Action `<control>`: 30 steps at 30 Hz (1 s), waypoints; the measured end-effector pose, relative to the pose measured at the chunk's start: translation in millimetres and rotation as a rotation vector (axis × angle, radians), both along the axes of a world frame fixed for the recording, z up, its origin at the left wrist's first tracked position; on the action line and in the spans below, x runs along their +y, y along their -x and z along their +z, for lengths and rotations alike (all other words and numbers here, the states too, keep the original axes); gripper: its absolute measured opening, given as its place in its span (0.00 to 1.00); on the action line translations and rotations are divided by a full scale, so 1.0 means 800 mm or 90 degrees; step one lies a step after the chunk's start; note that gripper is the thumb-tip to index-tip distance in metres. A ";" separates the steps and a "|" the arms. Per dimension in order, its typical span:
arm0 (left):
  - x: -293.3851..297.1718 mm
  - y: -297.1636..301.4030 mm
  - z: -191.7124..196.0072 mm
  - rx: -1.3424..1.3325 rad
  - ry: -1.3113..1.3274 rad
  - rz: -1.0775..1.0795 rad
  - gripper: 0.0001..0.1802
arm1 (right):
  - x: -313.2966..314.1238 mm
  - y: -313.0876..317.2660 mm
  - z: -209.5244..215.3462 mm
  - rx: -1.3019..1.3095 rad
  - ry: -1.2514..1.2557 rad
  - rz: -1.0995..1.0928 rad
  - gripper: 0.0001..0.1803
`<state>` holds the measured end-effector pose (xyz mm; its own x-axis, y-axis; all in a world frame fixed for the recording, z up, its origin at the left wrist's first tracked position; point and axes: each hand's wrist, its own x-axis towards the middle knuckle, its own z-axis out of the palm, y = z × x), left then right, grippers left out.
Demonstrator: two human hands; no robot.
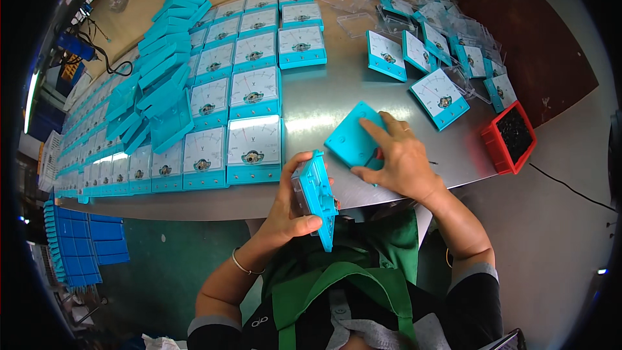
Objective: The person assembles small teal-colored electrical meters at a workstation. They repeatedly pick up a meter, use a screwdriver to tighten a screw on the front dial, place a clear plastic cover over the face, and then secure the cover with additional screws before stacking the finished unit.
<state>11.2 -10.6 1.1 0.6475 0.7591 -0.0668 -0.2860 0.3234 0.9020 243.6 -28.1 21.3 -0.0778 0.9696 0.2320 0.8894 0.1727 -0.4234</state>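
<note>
My left hand (285,210) grips a teal panel meter (317,198) tilted on edge above the table's front edge, its clear window toward my palm. Further right, my right hand (405,159) grasps a teal plastic case (353,135), thumb at its near edge and fingers over its top. The case lies over the metal table, its flat side up. A thin dark rod (433,163) pokes out beside my right palm, and something small and red shows under the fingers; most of it is hidden, so its kind is unclear.
Rows of white-faced meters (254,87) fill the table's left side, with a heap of teal cases (170,113) over them. Loose meters (440,98) and clear covers (356,24) lie at the far right. A red bin (508,139) of small dark parts stands at the right edge.
</note>
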 end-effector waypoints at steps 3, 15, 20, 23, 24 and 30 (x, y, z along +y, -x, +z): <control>0.002 -0.005 0.001 -0.008 -0.016 0.022 0.58 | -0.014 -0.019 0.003 0.402 0.105 0.072 0.47; 0.010 -0.020 -0.007 -0.069 -0.019 0.026 0.57 | -0.041 0.020 -0.011 0.836 0.316 0.124 0.50; 0.011 -0.016 -0.002 -0.043 -0.054 -0.014 0.57 | -0.044 0.035 -0.004 0.794 0.243 0.165 0.49; 0.009 -0.019 -0.004 -0.033 -0.085 -0.031 0.57 | -0.047 0.032 -0.015 0.716 0.192 0.201 0.50; 0.007 -0.022 -0.006 -0.031 -0.137 -0.023 0.57 | -0.047 0.030 -0.018 0.702 0.185 0.212 0.49; 0.020 -0.032 -0.023 0.031 -0.399 0.047 0.56 | -0.044 0.008 -0.005 0.441 0.060 0.236 0.44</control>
<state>37.0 5.1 -17.1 0.5992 0.7066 0.3764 -0.2410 -0.2892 0.9265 237.1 -63.0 17.6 -0.2679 0.9265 0.2643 0.3092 0.3425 -0.8872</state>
